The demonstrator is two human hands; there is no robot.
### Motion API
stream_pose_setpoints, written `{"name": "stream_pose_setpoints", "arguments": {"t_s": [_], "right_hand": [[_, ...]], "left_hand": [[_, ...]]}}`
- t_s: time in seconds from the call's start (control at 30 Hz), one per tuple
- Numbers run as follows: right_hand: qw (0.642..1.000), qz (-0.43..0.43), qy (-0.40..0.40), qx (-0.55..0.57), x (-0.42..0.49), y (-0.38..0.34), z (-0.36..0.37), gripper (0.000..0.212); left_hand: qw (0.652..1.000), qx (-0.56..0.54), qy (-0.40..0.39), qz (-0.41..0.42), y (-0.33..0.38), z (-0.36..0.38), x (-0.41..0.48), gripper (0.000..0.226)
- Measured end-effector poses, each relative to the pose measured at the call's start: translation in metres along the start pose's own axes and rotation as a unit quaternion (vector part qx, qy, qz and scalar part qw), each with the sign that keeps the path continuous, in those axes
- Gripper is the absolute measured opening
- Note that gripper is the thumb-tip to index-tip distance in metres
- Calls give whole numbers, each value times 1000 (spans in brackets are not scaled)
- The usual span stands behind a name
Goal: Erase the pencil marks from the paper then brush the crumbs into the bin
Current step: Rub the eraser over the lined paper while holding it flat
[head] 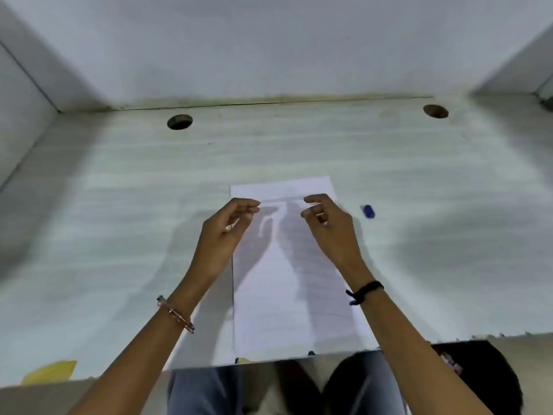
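A lined white sheet of paper point(293, 295) lies lengthwise on the pale desk, its near end at the front edge. Pencil marks on it are too faint to make out. My left hand point(227, 229) hovers over the sheet's upper left edge, fingers curled loosely and apart, holding nothing. My right hand point(329, 223) hovers over the upper right part, fingers also loosely curled, nothing in them. A small blue eraser point(369, 211) rests on the desk just right of the paper, a short way from my right hand. No bin is in view.
The desk point(119, 235) is enclosed by white walls at the back and both sides. Two round cable holes point(179, 121) point(435, 111) sit near the back edge. A yellow object point(51, 372) lies at the front left corner. My lap shows below the desk edge.
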State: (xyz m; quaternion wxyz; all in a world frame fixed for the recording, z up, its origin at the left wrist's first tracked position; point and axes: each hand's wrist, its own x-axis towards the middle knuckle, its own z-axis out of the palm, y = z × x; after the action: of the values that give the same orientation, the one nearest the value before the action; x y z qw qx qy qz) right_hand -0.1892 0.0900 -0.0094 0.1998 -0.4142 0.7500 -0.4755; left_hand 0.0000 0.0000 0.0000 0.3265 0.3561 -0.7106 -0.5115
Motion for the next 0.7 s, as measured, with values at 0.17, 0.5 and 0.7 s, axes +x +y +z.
{"name": "stream_pose_setpoints", "arguments": {"t_s": [0.17, 0.5, 0.7], "right_hand": [[996, -69, -32, -54, -23, 11, -1, 34], [968, -144, -95, -180, -72, 8, -16, 50], [967, -159, -59, -192, -83, 26, -32, 26]], "left_hand": [[997, 47, -59, 14, -15, -4, -25, 21], [935, 268, -223, 60, -18, 2, -57, 48], [909, 368, -168, 97, -26, 15, -64, 65]]}}
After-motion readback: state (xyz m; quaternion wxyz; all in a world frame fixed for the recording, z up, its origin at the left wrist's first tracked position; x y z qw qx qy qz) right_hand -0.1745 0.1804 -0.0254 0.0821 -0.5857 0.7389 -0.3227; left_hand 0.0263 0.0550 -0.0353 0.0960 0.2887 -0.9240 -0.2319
